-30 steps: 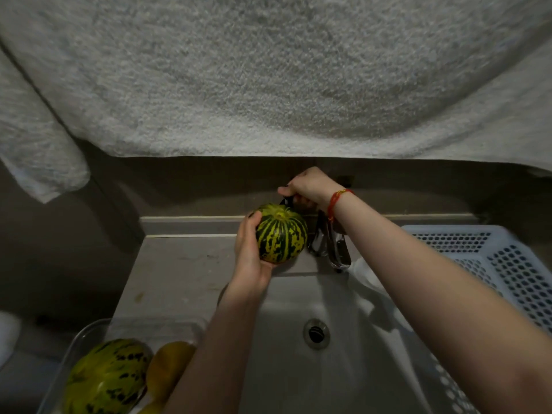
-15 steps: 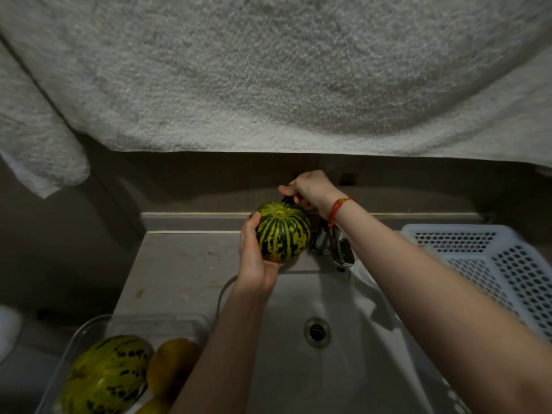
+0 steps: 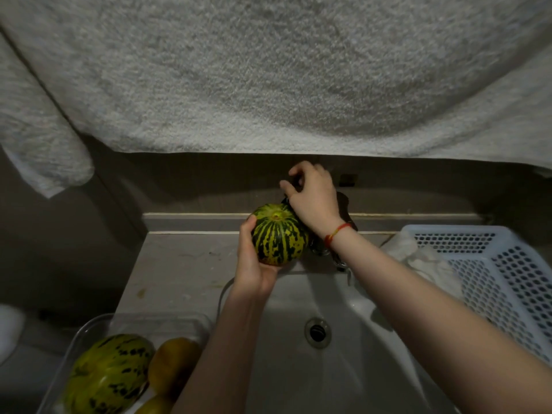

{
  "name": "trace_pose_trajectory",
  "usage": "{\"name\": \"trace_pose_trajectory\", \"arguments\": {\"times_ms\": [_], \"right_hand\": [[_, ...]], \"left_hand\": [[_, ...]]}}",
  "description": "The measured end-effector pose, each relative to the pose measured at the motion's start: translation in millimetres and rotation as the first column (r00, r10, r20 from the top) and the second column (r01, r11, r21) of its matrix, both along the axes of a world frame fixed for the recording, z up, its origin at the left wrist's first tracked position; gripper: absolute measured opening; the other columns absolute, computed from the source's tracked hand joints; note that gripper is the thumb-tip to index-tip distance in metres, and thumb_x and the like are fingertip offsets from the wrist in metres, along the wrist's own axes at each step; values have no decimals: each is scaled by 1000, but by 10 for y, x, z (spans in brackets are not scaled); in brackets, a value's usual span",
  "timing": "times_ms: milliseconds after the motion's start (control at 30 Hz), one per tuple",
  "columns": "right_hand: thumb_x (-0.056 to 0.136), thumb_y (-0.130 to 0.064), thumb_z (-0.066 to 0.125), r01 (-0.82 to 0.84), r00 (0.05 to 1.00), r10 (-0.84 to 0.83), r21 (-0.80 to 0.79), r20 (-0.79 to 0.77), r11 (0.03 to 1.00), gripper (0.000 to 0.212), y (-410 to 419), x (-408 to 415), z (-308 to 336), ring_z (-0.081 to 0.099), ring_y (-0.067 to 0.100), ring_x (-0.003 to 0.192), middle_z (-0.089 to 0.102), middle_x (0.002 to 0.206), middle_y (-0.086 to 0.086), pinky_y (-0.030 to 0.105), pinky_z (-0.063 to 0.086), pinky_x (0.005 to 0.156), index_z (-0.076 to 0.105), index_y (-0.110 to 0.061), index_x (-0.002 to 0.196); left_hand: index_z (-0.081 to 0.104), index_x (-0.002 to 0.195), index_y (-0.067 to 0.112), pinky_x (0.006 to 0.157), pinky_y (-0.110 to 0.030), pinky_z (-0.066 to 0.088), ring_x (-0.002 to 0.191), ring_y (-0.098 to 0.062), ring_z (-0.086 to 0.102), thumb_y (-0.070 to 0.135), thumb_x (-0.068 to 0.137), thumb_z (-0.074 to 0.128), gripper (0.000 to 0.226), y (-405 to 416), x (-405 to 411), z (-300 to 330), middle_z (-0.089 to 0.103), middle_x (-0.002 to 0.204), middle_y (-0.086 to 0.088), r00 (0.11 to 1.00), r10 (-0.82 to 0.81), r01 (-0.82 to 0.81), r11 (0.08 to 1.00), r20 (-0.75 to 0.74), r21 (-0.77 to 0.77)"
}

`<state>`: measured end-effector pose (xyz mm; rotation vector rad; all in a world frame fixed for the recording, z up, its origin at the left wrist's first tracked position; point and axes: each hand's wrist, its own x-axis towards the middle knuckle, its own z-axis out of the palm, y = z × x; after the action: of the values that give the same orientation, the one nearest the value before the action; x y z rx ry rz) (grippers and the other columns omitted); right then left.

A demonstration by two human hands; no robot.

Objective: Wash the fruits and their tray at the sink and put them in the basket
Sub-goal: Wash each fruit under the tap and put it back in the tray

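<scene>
Overhead, a grey towel (image 3: 268,73) hangs low above the white sink (image 3: 343,369), with the white perforated basket (image 3: 493,273) just beside it on the right and the clear tray (image 3: 98,324) at lower left holding a striped melon (image 3: 107,375) and yellow fruits (image 3: 173,363). Left hand (image 3: 251,264) cups a small striped melon (image 3: 277,234) above the sink's back rim, fingers curled round it; right hand (image 3: 313,198) sits at the tap handle (image 3: 346,204), fingers bent, though whether it pinches the handle I cannot tell. Best, I judge, to open the water gently and keep the melon low under the spout (image 3: 340,264), turning it.
</scene>
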<state>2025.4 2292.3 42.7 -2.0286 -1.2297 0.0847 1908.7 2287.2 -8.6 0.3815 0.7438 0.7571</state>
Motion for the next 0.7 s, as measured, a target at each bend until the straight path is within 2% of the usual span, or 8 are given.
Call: {"name": "trace_pose_trajectory", "arguments": {"times_ms": [67, 167, 233, 367, 400, 467, 567, 700], "right_hand": [[90, -19, 56, -166, 983, 157, 106, 90, 980, 16, -112, -143, 33, 52, 28, 97, 59, 99, 13, 32, 36, 83, 64, -8, 99], [99, -17, 42, -426, 905, 425, -65, -30, 902, 32, -316, -341, 28, 51, 28, 115, 59, 121, 17, 28, 31, 98, 60, 0, 118], [102, -24, 34, -444, 896, 437, -152, -80, 883, 42, -516, -459, -55, 37, 22, 133, 45, 142, 12, 24, 20, 110, 44, -5, 137], [97, -35, 28, -475, 825, 518, -219, 225, 852, 55, -880, -773, -200, 19, 18, 142, 28, 153, 8, 25, -1, 115, 28, -9, 146], [98, -34, 27, -481, 836, 515, -199, 189, 854, 53, -866, -767, -197, 22, 18, 141, 32, 151, 7, 24, 2, 114, 31, -9, 145], [102, -29, 28, -441, 895, 424, -120, -139, 890, 45, -761, -645, -146, 33, 19, 137, 41, 146, 7, 24, 16, 112, 41, -9, 140], [101, -28, 37, -290, 766, 205, -42, -609, 956, 39, -768, -517, -228, 43, 20, 130, 50, 137, 8, 28, 32, 108, 48, -12, 135], [86, -44, 56, -23, 872, 89, 140, -482, 990, 64, -1270, -976, -544, 36, 6, 128, 36, 137, -6, 18, 32, 104, 35, -17, 140]], "left_hand": [[62, 115, 15, 74, -40, 53, 93, -26, 63, 46, 91, 41, 45, -6, -52, -12, 66, 108, -14, 1000, -11, 11, 1000, 16, 25], [64, 106, 15, 74, -39, 55, 93, -25, 64, 45, 91, 40, 41, -29, -159, -37, 68, 99, -12, 998, -32, 29, 997, 51, 70], [66, 104, 13, 70, -37, 56, 89, -23, 68, 43, 90, 42, 40, -50, -241, -53, 70, 96, -12, 997, -44, 39, 996, 62, 75], [76, 88, 14, 71, -26, 57, 87, -17, 71, 42, 91, 43, 44, -129, -368, -82, 72, 96, -8, 991, -37, 27, 996, 126, 81], [75, 90, 14, 71, -27, 58, 89, -18, 70, 42, 91, 43, 43, -162, -384, -81, 72, 97, -9, 993, -39, 29, 996, 108, 89], [69, 101, 14, 69, -33, 58, 88, -22, 69, 42, 90, 45, 38, -240, -396, -78, 70, 98, -12, 999, -50, 50, 994, 6, 102], [64, 104, 13, 68, -37, 54, 83, -24, 66, 41, 90, 46, 36, -377, -374, -61, 68, 95, -14, 995, -61, 67, 995, -78, 68], [64, 105, 8, 63, -31, 57, 77, -24, 70, 46, 87, 48, 45, -553, -327, -87, 71, 89, -14, 1000, -6, 7, 998, 13, -65]]}}
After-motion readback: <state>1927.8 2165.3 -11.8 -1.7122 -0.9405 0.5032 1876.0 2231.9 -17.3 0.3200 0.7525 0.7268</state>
